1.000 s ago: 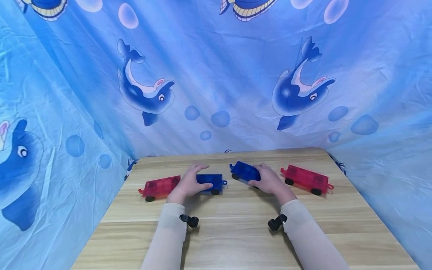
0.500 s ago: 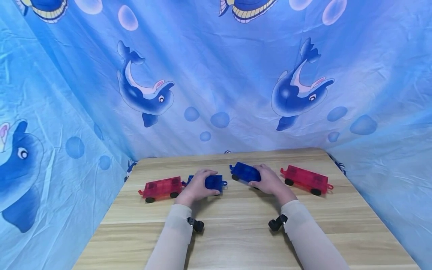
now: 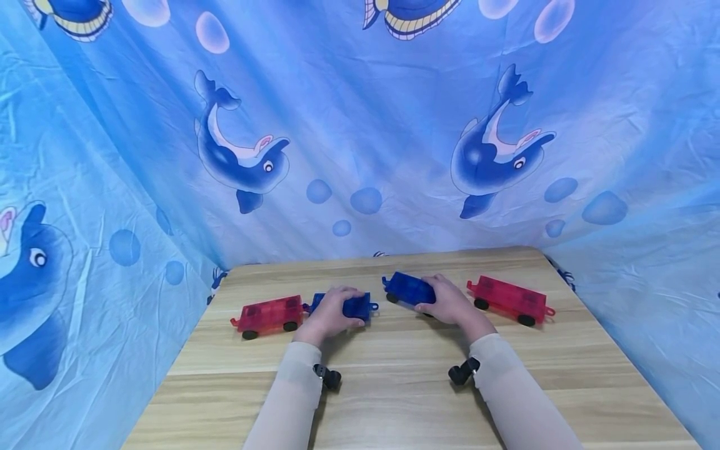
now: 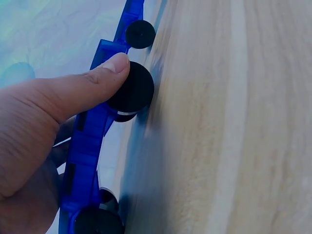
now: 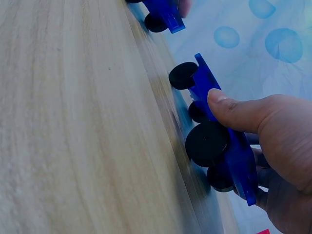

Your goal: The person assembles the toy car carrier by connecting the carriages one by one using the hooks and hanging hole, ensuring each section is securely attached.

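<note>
Left of centre in the head view, a blue toy train car (image 3: 357,306) is gripped across its sides by my left hand (image 3: 333,315). In the left wrist view, the thumb (image 4: 105,78) presses on its side by a black wheel (image 4: 134,90). My right hand (image 3: 450,301) holds a second blue toy train car (image 3: 409,287), which stands at a slant. The right wrist view shows that car's (image 5: 239,156) black wheels facing the tabletop. The two blue cars are apart, with a hook on one facing a ring on the other.
A red toy train car (image 3: 271,314) stands left, its end by the left blue car's hook; whether they are linked I cannot tell. Another red car (image 3: 509,300) stands to the right, apart. The wooden table (image 3: 388,400) ends at a blue dolphin-print cloth (image 3: 360,125).
My left hand has moved a little right along the blue car and closed around it. The right hand and its car have barely moved.
</note>
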Available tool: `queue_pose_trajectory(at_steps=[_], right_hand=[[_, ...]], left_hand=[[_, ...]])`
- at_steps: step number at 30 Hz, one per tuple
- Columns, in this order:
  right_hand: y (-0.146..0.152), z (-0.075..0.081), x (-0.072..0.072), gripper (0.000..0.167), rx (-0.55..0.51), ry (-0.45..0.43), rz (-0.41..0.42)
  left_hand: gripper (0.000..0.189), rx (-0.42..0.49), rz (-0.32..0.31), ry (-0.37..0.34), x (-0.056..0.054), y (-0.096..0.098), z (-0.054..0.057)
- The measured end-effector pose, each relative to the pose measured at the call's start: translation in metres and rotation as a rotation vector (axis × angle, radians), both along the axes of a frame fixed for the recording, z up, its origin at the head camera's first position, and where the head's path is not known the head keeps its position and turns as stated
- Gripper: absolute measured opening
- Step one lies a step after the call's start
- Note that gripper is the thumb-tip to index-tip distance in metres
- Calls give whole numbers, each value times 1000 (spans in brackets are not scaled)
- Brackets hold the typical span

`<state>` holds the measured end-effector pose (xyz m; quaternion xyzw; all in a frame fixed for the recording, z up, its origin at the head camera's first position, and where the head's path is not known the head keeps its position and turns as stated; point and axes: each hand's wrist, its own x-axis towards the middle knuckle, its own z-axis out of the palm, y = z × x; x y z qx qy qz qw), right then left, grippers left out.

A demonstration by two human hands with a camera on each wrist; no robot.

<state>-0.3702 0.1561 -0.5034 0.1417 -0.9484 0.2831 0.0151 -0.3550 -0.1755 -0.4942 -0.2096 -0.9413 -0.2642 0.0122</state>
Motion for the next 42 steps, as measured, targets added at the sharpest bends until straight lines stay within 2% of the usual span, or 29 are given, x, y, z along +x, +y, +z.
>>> queue_pose_trajectory(at_steps=[14,31,42], right_hand=[[2,-1,-1,82,3,1,29],[-1,-3,0,83,-22,-18,60],[-3,0,1,81,-14,-21,85]], left_hand=[[67,39,32,-29,-1,-6,-2],[67,103,60,-12,-7,-19,-2],[67,116,90,-22,-4,-22,2]])
